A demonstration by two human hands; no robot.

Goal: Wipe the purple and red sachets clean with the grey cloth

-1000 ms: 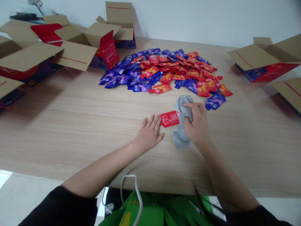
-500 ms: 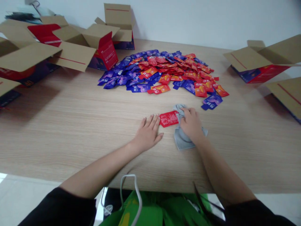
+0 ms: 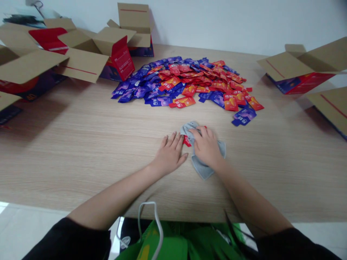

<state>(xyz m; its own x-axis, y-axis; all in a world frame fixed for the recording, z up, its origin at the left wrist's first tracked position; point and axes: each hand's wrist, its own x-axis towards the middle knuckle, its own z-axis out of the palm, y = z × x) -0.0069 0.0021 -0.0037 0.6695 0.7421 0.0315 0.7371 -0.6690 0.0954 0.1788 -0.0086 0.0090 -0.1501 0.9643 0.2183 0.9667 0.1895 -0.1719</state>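
A red sachet [image 3: 187, 141] lies on the table in front of me, mostly covered by a grey-blue cloth [image 3: 202, 168]. My left hand [image 3: 170, 153] rests flat on the wood with its fingers stretched out, the fingertips at the sachet's left end. Over the sachet, my right hand [image 3: 207, 146] presses the bunched cloth down, fingers curled round it. Part of the cloth spreads out loose beneath the palm and towards me. Beyond both hands is a wide heap of red and purple sachets [image 3: 189, 77].
Several open cardboard boxes stand at the left, among them a box with a red side flap [image 3: 122, 59]. On the right are another open box [image 3: 300, 68] and a partly visible box [image 3: 330, 104]. One purple sachet [image 3: 244, 116] lies at the heap's near right edge.
My right hand has moved left with the cloth, across the red sachet, which is now mostly hidden. My left hand has stayed in place.
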